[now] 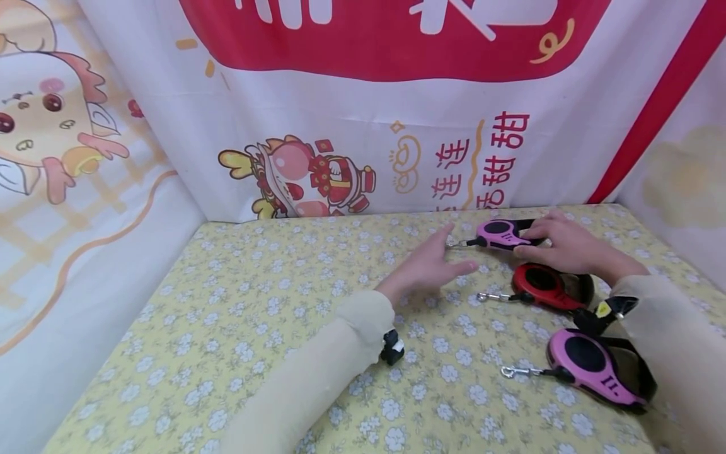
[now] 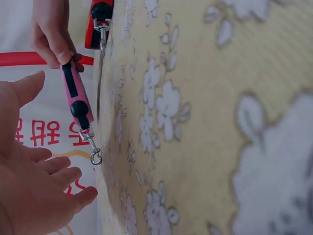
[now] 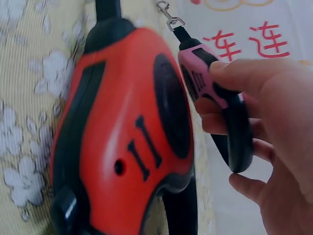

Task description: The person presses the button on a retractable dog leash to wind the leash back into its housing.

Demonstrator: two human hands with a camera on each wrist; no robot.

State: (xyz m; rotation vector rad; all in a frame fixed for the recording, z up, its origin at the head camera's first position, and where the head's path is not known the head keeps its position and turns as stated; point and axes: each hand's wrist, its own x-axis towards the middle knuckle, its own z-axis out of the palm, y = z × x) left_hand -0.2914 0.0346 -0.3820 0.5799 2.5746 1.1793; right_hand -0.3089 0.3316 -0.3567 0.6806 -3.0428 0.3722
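Note:
A pink retractable dog leash (image 1: 499, 234) with a black handle is at the table's far right, gripped at the handle by my right hand (image 1: 567, 246). Its metal clip (image 2: 95, 155) points toward my left hand (image 1: 428, 261). The left hand's fingers are spread, apart from the leash, and hold nothing. In the right wrist view, thumb and fingers wrap the pink leash's handle (image 3: 239, 142). Below the right hand lies a red retractable leash (image 1: 539, 285), large in the right wrist view. Nearer the front, beside the right forearm, lies another pink leash (image 1: 584, 356) with its clip pointing left.
A yellow floral cloth (image 1: 227, 328) covers the table. Behind it hangs a white and red printed cloth (image 1: 351, 101), and a white cloth (image 1: 96, 252) hangs at the left. Dark wrist cameras (image 1: 392, 347) sit on both sleeves.

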